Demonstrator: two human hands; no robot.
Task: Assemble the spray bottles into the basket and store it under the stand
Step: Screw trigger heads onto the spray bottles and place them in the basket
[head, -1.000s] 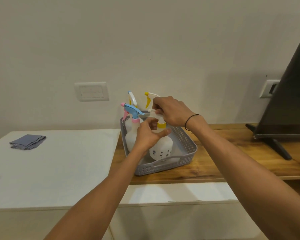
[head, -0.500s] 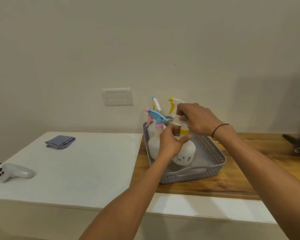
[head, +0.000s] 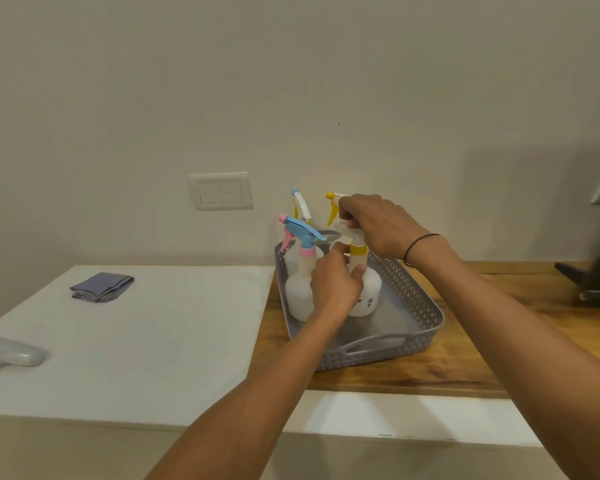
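A grey perforated basket (head: 417, 327) sits on the wooden stand top (head: 465, 362). Three white spray bottles stand in its far left part. The yellow-collared bottle (head: 369, 289) is upright; my left hand (head: 336, 284) grips its neck and body. My right hand (head: 378, 226) is closed over its yellow-and-white trigger head (head: 334, 206). Left of it stands a bottle with a blue and pink sprayer (head: 300, 237). Behind is a third bottle with a white and blue sprayer (head: 300, 206), mostly hidden.
A white counter (head: 136, 341) adjoins the wooden top on the left; a folded grey cloth (head: 101, 287) and a white controller (head: 11, 353) lie on it. A dark TV stand foot (head: 593, 275) is at the far right. A wall switch plate (head: 220, 191) sits behind.
The view has swung left, so the basket sits further right in frame and the TV has nearly left it. Both hands stay on the yellow-collared bottle; the left hand closed tighter round its neck.
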